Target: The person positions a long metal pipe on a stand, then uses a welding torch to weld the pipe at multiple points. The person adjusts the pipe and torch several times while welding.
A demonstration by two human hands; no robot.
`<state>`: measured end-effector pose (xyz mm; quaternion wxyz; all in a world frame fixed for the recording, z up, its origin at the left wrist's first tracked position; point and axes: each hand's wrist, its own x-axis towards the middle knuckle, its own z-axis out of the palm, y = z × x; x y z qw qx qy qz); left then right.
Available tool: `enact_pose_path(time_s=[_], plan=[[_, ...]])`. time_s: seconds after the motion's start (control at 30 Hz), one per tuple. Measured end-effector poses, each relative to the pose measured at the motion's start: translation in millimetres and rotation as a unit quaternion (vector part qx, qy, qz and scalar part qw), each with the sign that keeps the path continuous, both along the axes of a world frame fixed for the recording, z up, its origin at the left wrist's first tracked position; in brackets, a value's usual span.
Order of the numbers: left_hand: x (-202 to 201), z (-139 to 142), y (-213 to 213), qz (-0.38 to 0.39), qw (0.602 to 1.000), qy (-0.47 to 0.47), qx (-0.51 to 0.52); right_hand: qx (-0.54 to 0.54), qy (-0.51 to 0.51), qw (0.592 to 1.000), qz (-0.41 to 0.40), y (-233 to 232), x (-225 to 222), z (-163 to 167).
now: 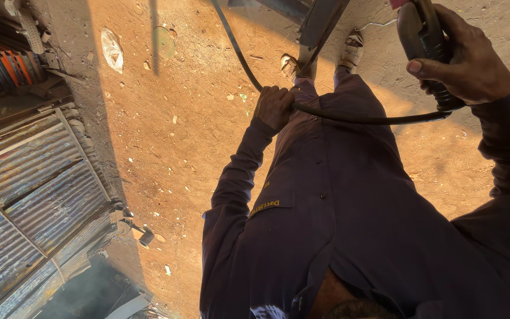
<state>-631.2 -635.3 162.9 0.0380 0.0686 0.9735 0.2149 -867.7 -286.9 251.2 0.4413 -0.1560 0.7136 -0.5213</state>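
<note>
Rubbery black cable [349,117] loops through the clenched left hand [273,107]; right hand [466,58] wraps tight around a dark, ribbed tool handle [423,44].

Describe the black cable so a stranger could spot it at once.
Start at the sunlit dirt ground and the person's dark work shirt. Across the shirt runs the black cable, gripped midway by the left hand and ending in the dark tool handle held by the right hand. It alone curves; nearby metal bars run straight.

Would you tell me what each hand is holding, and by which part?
The right hand grips a black tool by its handle; the left hand clasps its black cable partway along.
</note>
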Motion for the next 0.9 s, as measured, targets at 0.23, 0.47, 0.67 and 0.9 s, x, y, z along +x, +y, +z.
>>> enact_pose_path(time_s=[0.23, 0.47, 0.67, 0.9], plan=[[0, 3, 0, -0.001, 1.000, -0.017, 0.001, 0.025, 0.012, 1.000, 0.009, -2, -4, 1], [-6, 9, 3, 0.000, 1.000, -0.015, 0.009, -0.008, 0.018, 1.000, 0.004, -1, -8, 1], [-11, 13, 1, -0.001, 1.000, -0.008, 0.002, -0.007, -0.001, 1.000, -0.014, -2, -6, 3], [-11, 13, 1, -0.007, 1.000, -0.012, -0.004, -0.005, 0.027, 1.000, -0.009, -2, -5, 0]])
